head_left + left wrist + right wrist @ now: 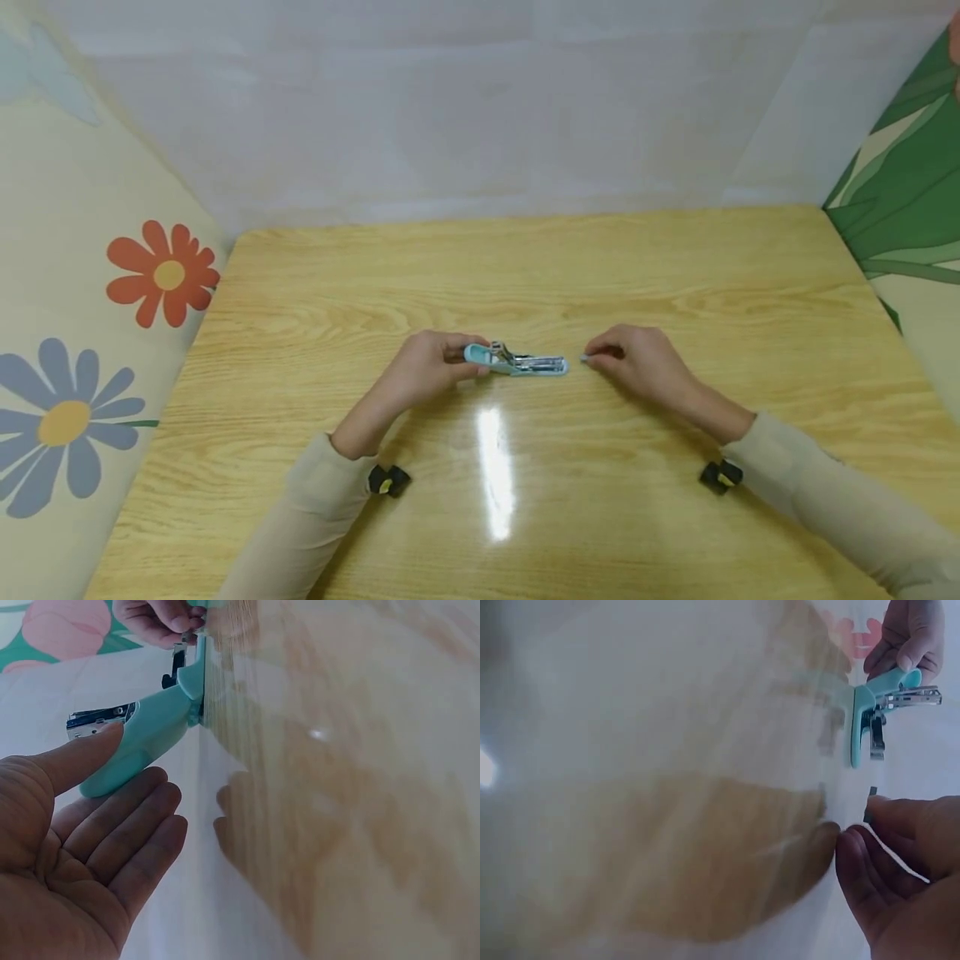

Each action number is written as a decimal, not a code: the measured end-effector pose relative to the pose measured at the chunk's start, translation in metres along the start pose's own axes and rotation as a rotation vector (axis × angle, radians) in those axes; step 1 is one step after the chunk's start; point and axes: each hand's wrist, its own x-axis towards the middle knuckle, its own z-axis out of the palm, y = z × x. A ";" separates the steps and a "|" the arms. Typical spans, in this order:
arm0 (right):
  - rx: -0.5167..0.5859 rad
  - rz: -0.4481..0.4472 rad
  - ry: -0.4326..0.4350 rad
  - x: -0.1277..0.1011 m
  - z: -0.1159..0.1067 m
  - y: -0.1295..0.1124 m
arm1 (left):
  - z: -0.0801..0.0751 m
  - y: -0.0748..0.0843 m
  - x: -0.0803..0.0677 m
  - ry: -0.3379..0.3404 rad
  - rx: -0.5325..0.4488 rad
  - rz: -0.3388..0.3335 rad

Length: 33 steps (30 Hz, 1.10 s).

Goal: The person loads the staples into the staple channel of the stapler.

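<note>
Head view: even, moderate light; one white glare streak point(495, 475) crosses the glossy tabletop point(637, 275). Wrist views: dimmer, hazy, soft in detail.

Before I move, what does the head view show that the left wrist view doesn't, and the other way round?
Only head: the red flower, the blue-grey flower and both sleeves.
Only left wrist: the palm of the left hand.
Both: that hand holding the turquoise stapler, the right hand and the table.
Head shows the small strip the right hand pinches; left wrist leaves it unclear.
</note>
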 end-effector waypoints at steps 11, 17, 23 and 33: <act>-0.021 -0.011 0.058 0.008 -0.031 0.001 | 0.003 -0.002 0.010 -0.013 0.000 -0.007; -0.029 -0.064 0.099 0.017 -0.046 -0.001 | 0.001 -0.001 0.016 0.003 0.001 -0.016; -0.026 -0.095 0.116 0.017 -0.049 -0.007 | 0.003 0.002 0.014 0.015 0.004 -0.049; 0.021 -0.086 0.097 0.022 -0.040 -0.020 | 0.007 0.009 0.012 0.038 0.021 -0.057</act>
